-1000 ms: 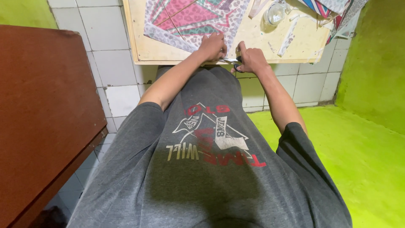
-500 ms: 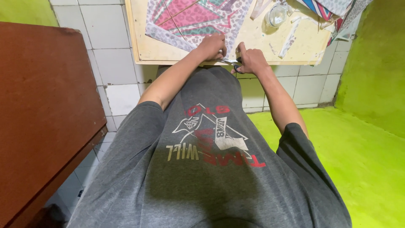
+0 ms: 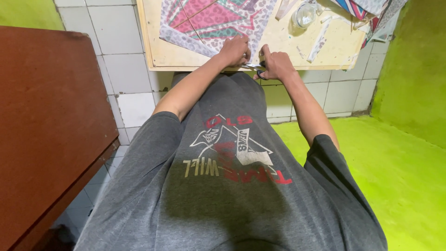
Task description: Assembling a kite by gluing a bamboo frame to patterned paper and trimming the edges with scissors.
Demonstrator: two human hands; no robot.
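Up on the pale plywood board (image 3: 186,58), the left hand (image 3: 235,49) pressed flat on a patterned pink-and-grey paper sheet (image 3: 209,21) at the board's near edge. Beside it, the right hand (image 3: 276,65) gripped dark-handled scissors (image 3: 259,69), curled shut around them.
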